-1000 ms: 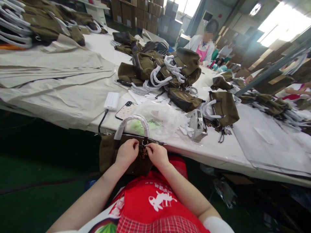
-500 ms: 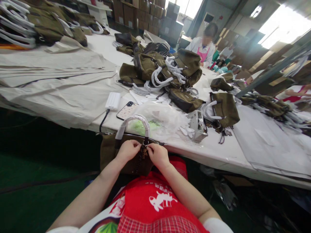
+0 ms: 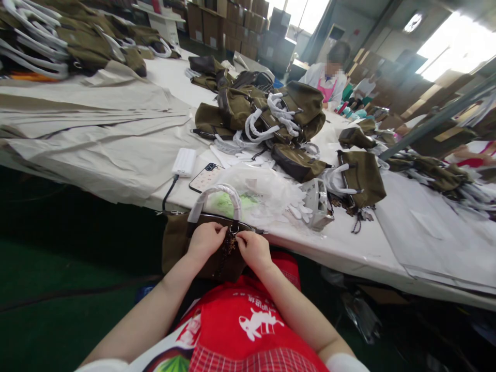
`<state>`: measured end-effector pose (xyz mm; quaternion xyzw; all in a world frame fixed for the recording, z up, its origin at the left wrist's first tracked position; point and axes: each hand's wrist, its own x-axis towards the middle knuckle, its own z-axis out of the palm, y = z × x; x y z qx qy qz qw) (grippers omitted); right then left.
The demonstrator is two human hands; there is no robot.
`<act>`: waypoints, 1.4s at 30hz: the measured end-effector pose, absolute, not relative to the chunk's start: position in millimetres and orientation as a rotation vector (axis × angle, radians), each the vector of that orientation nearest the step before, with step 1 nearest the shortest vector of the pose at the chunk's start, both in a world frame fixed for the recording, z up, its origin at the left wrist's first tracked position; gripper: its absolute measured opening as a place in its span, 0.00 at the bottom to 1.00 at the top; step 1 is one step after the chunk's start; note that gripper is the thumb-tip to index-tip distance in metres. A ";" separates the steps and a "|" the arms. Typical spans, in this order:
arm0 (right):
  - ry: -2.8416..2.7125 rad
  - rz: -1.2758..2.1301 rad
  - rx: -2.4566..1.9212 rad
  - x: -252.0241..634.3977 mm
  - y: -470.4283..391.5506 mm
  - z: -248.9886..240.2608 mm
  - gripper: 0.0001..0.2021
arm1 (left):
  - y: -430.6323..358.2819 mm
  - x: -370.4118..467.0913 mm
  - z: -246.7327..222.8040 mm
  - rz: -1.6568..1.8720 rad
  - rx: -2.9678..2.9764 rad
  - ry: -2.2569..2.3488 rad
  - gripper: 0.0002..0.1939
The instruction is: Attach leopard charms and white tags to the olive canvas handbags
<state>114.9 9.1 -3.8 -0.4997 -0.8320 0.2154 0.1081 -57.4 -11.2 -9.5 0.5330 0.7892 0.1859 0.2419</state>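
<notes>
An olive-green handbag [image 3: 174, 245] rests upright against the table edge at my lap, its arched handle [image 3: 219, 190] wrapped in white film. From the metal ring at the handle's base hangs a dark bag charm [image 3: 231, 244] with brownish pieces and a beaded strand. My left hand [image 3: 207, 242] is closed in a pinch at the left of the ring and charm. From the other side, the fingertips of my right hand [image 3: 254, 249] pinch at the charm's top. The fingers partly hide the small parts between them.
On the table [image 3: 271, 227] lie a clear plastic bag [image 3: 251, 188], a phone [image 3: 204, 177], a white power bank [image 3: 184, 161] with a cable and a metal holder [image 3: 318, 204]. Behind is a heap of olive bags [image 3: 267, 113]. A person [image 3: 327, 82] works across the table.
The view has shifted slightly, so everything sits a little lower and to the right. Both hands stay at the ring and charm, with only slight finger movement.
</notes>
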 end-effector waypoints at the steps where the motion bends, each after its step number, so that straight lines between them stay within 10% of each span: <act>1: -2.447 0.631 -1.467 114.5 9.0 -4.1 0.11 | -6.8 -56.3 -10.7 0.499 1.452 2.165 0.18; 42: -2.513 0.626 -1.490 119.2 7.7 -7.9 0.11 | -15.3 -46.4 -30.9 0.640 1.452 2.013 0.14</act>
